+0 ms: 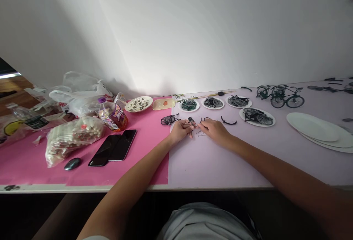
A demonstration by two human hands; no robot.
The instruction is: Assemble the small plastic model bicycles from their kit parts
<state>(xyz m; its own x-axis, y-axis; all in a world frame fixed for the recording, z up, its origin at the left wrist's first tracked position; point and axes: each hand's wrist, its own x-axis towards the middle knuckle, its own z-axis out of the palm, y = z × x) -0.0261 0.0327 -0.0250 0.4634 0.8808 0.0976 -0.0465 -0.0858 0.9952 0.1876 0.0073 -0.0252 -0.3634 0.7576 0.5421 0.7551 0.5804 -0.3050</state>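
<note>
My left hand (179,131) and my right hand (214,129) meet over the lilac part of the table, fingertips pinched close together. A small dark part (190,119) shows at the fingers of my left hand. What my right fingers pinch is too small to make out. Just left of my hands lies a dark toy bicycle piece with a wheel (166,120). To the right is a curved black strip (229,122). Thin dark bits lie on the table under and behind my fingers. Two assembled toy bicycles (286,98) stand at the back right.
White plates with dark bicycle parts, such as the nearest plate (271,123), line the back. Flat white plates (313,126) are stacked at right. At left are two phones (122,145), a mouse (72,164), a drink bottle (113,115), a filled plastic bag (73,137) and a bowl (150,101).
</note>
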